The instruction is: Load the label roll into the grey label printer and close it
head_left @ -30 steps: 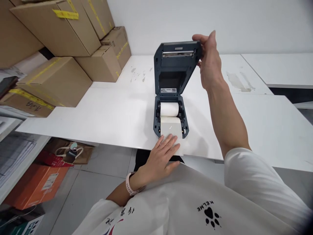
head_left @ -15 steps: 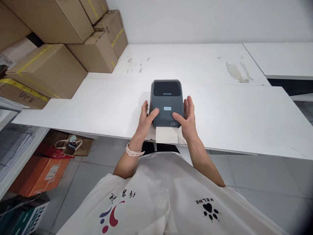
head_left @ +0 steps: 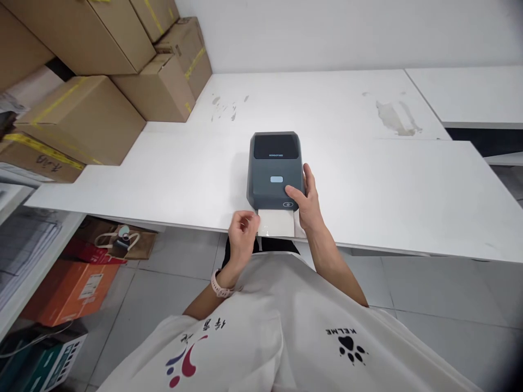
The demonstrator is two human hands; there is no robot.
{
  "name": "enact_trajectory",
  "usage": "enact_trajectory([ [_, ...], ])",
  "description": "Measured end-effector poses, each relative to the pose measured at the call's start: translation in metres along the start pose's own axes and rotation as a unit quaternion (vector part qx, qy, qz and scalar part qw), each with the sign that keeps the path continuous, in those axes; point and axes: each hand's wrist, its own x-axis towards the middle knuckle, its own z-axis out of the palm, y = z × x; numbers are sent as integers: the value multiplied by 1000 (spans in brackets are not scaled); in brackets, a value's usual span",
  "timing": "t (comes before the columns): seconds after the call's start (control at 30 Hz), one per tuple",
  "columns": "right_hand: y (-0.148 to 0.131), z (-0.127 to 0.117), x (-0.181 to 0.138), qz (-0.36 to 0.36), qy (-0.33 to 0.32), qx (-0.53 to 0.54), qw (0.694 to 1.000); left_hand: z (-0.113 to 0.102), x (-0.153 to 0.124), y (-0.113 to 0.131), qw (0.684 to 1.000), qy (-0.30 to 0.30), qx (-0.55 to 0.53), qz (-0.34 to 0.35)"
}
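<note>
A dark grey label printer [head_left: 274, 170] with a black window and a pale button stands close to the table's front edge. From its front slot a strip of white label paper [head_left: 276, 223] hangs out toward me. My left hand [head_left: 242, 234] is closed in a pinch at the left edge of this paper, just below the printer's corner; its fingertips are partly hidden. My right hand [head_left: 308, 201] grips the printer's right side, thumb on the top cover and fingers along the flank.
Brown cardboard boxes [head_left: 85, 117] with yellow tape are stacked at the left of the white table [head_left: 183, 185]. Below on the floor lie an orange box [head_left: 69, 288] and a paper bag [head_left: 141, 245]. A white wall [head_left: 327, 32] closes off the back.
My left hand has let go of the printer's left side and come down to the label paper's edge, its fingers closing. My right hand stays on the printer.
</note>
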Motion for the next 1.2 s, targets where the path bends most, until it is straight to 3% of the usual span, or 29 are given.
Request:
enact_trajectory([
  [0.1,-2,1,-1,3,-1,-6,1000,0,-5,5,972,-189,-84,-114],
  [0.2,-11,1,3,16,-5,-30,999,2,2,16,946,-250,-139,-152],
  [0.4,-24,-3,34,-68,-51,-188,979,-9,4,19,965,-240,-56,-90],
  [0.47,-22,-5,44,-109,-66,-241,962,-15,7,17,983,-177,-44,-33],
  [0.57,-19,-6,51,-137,-79,-288,944,-17,22,15,998,-17,-37,49],
  [0.63,-20,-7,49,-128,-75,-282,948,-14,35,14,996,30,-27,81],
  [0.8,-14,-10,18,-54,-45,-174,982,-2,48,9,995,-87,-15,45],
  [0.97,5,-11,-6,-53,15,-92,994,2,43,8,989,-92,5,118],
  [1.1,-12,-13,16,-118,1,-48,992,4,65,29,980,-89,-23,179],
  [1.2,-40,-12,53,-184,-10,-108,977,7,99,52,975,-82,-34,203],
])
